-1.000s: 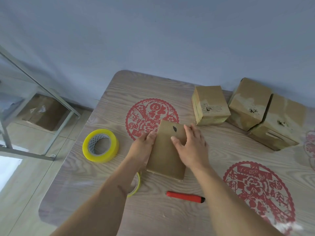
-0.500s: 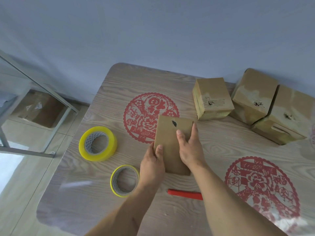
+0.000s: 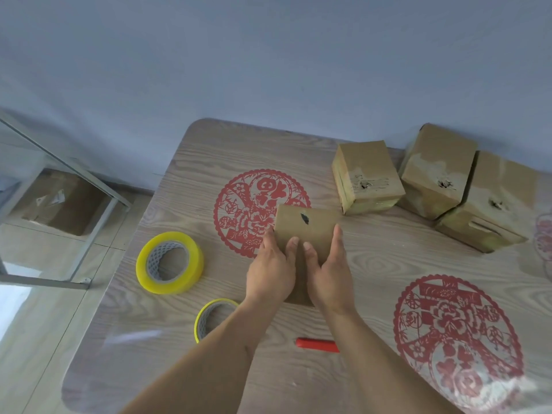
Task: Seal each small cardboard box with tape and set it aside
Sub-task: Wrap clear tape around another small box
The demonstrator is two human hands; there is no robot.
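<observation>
A small brown cardboard box (image 3: 310,225) with a dark hole in its top face lies in the middle of the table. My left hand (image 3: 270,270) grips its left side, thumb on top. My right hand (image 3: 330,270) grips its right side, thumb on top beside the other thumb. A large yellow tape roll (image 3: 169,262) lies to the left. A smaller yellow tape roll (image 3: 213,318) lies nearer me, partly hidden by my left forearm. Three taped cardboard boxes (image 3: 368,177) (image 3: 436,171) (image 3: 493,201) stand at the back right.
A red utility knife (image 3: 316,345) lies near the front, between my forearms. The wood-grain table (image 3: 185,354) carries red paper-cut decorations (image 3: 239,204) (image 3: 457,333). A metal frame (image 3: 89,189) and a cardboard box (image 3: 56,201) on the floor are to the left.
My left hand has moved from the box's near left corner up along its left side, thumb now on top. My right hand has shifted onto the right side.
</observation>
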